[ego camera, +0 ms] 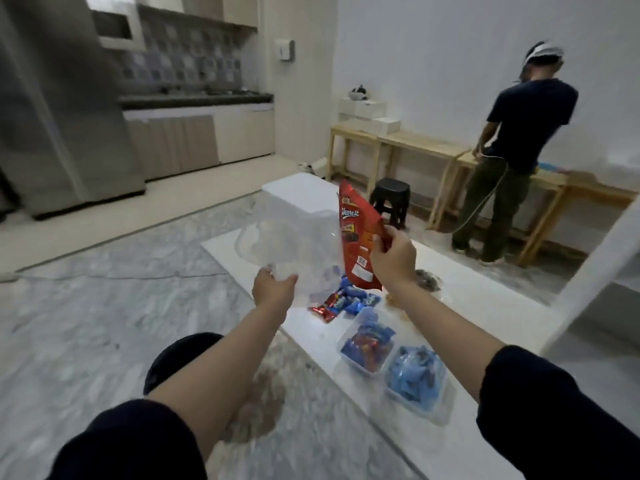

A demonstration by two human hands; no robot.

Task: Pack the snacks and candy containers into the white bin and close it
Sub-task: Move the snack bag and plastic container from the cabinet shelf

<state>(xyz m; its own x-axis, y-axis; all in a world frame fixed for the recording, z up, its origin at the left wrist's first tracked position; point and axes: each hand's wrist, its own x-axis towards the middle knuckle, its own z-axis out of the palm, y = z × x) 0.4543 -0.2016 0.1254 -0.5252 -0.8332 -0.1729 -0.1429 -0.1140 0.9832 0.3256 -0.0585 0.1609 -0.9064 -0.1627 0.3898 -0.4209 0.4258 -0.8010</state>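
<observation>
**Hands raised with bag and clear container over the low white worktop**

Worktop [460,292] first: a long, low white surface running away across the marble floor [104,306], and at its far end sits the white bin [298,192], a pale boxy shape with its top too blurred to tell whether it is shut. Over by the far wall another person [512,147] in a dark shirt stands with their back turned at a wooden bench [415,142], a black stool [390,199] between them and the bin.

The red snack bag [358,233] is held upright in the air, well above the worktop and short of the bin; the right hand [393,252] pinches its right edge between curled fingers and thumb. Just beside it, the left hand [273,287] grips the near edge of a clear plastic container [287,247], held up at the same height and touching or overlapping the bag's left side.

On the worktop below the bag lies a loose pile of blue and red candy wrappers [346,301]. Nearer the viewer stand two clear tubs side by side: one holding red and blue sweets [367,344], the other filled with blue sweets [415,379]. A small brownish heap [427,280] lies past the right wrist, too blurred to name.
</observation>
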